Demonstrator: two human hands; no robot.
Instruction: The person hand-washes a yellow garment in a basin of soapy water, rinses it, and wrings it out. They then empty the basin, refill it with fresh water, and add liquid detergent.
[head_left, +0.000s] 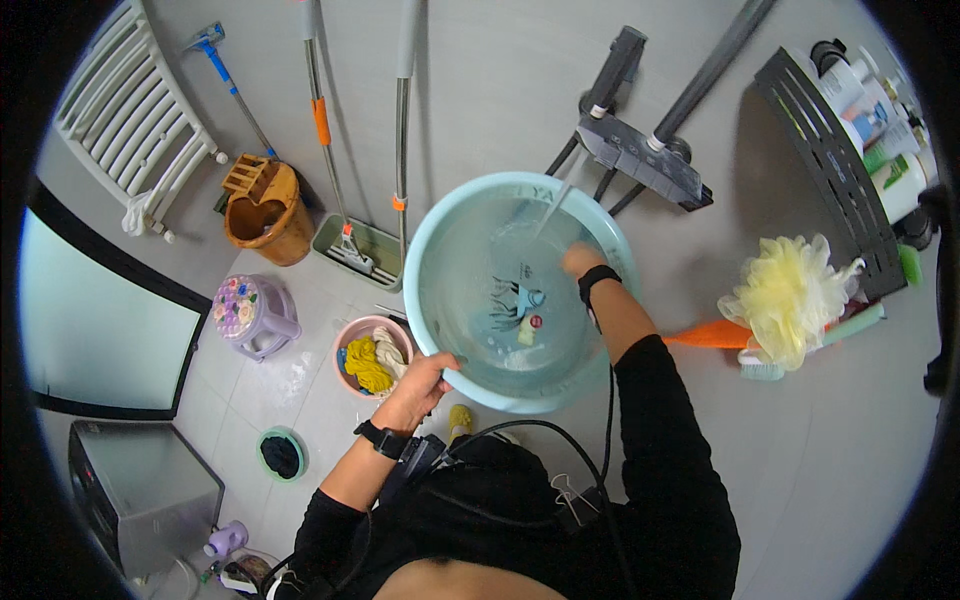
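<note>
A large light-blue plastic basin (424, 225), tilted, is before me, with a thin stream of water (557, 206) falling into it from the wall tap (626, 154). My left hand (424, 382) grips the basin's lower left rim. My right hand (582, 260) is inside the basin near its right wall; its fingers are partly hidden, and whether they hold anything does not show. A dark printed fish figure (529, 300) and a pale patch with a red spot (529, 330) show on the basin's bottom.
A pink basin of yellow and white cloths (366, 360), a purple stool (255, 319), a brown bucket (274, 225) and a green mop tray (375, 247) stand left. A small green basin (281, 454) holds dark cloth. A yellow bath puff (787, 300) hangs right, below a black shelf (832, 172).
</note>
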